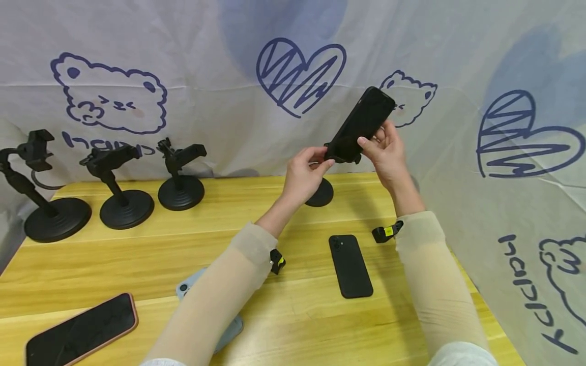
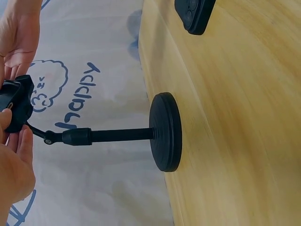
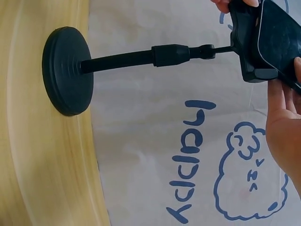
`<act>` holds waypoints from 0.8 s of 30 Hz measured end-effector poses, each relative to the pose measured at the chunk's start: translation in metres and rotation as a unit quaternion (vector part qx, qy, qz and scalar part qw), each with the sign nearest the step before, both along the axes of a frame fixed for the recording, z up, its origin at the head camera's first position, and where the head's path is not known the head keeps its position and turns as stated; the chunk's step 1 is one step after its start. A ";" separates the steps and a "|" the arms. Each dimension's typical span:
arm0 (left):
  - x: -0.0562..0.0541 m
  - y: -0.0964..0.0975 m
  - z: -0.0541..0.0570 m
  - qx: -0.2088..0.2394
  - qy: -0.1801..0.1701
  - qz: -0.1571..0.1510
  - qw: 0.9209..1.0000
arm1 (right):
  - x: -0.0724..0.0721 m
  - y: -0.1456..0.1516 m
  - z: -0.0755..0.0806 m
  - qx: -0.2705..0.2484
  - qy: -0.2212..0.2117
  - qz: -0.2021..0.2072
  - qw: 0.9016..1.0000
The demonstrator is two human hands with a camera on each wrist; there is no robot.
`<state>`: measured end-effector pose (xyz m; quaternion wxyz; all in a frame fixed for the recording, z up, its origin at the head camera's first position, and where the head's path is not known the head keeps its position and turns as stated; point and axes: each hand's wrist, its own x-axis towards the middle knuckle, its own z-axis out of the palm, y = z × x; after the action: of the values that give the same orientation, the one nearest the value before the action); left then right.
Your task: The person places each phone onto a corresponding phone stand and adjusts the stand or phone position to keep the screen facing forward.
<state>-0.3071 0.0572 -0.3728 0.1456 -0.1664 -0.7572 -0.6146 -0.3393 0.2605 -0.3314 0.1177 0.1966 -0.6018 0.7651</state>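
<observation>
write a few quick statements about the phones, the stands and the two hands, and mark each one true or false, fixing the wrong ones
1. The right grip holds the raised phone. True.
2. The left grip lies flat on the table. False: the left grip pinches the clamp of a stand, above the table.
3. The three stands on the left hold no phones. True.
4. The pink-edged phone lies screen down. False: the pink-edged phone lies screen up.
5. The light blue phone is partly hidden by the left sleeve in the head view. True.
6. The black phone on the table shows its screen. False: its camera side faces up.
</observation>
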 end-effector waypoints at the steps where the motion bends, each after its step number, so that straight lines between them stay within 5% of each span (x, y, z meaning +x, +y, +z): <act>1: 0.000 0.000 0.000 -0.002 0.000 0.000 1.000 | 0.000 0.001 0.000 0.003 0.004 -0.001 1.000; 24: 0.001 -0.008 0.009 -0.070 0.036 0.007 0.997 | -0.001 0.005 -0.002 0.048 0.030 -0.012 0.998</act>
<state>-0.3063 0.0495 -0.3637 0.1651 -0.1931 -0.7938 -0.5526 -0.3399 0.2657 -0.3333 0.1355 0.2180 -0.6364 0.7274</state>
